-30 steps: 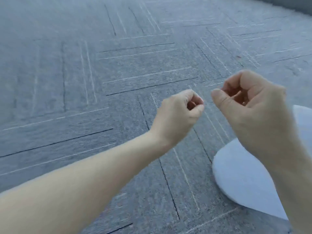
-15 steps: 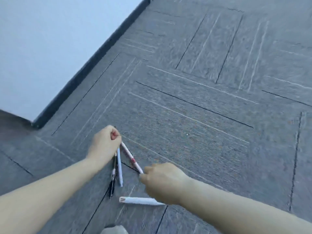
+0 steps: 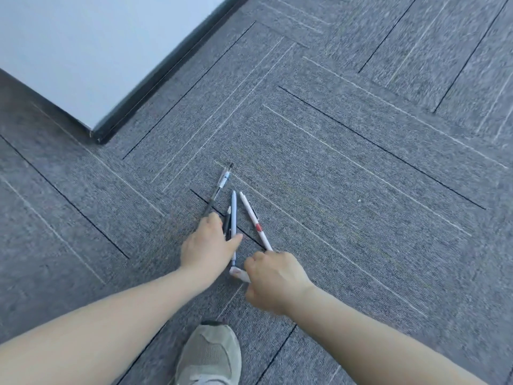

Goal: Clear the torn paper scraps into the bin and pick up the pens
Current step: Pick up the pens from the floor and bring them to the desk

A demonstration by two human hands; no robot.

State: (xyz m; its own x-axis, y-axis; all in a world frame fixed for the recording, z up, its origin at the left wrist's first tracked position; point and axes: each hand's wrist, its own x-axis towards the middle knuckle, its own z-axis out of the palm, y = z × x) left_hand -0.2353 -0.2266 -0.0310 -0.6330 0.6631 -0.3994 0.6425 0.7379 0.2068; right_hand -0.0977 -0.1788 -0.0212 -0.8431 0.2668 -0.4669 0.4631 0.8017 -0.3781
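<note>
While the clear pen point(image 3: 220, 188) slants up and away on the carpet point(image 3: 361, 168), the left hand point(image 3: 206, 247) covers its near end, thumb out toward the pale blue pen point(image 3: 233, 218); whether those fingers grip cannot be told. Further right, the right hand point(image 3: 273, 279) curls round the near end of the white pen point(image 3: 255, 222), whose long axis points away.

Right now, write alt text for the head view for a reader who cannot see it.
Two bare hands reach down to pens scattered on grey carpet: the left hand touches a black pen and a white pen, the right hand holds the end of a red-banded white pen. A clear pen lies beyond; a grey shoe shows below.
</note>
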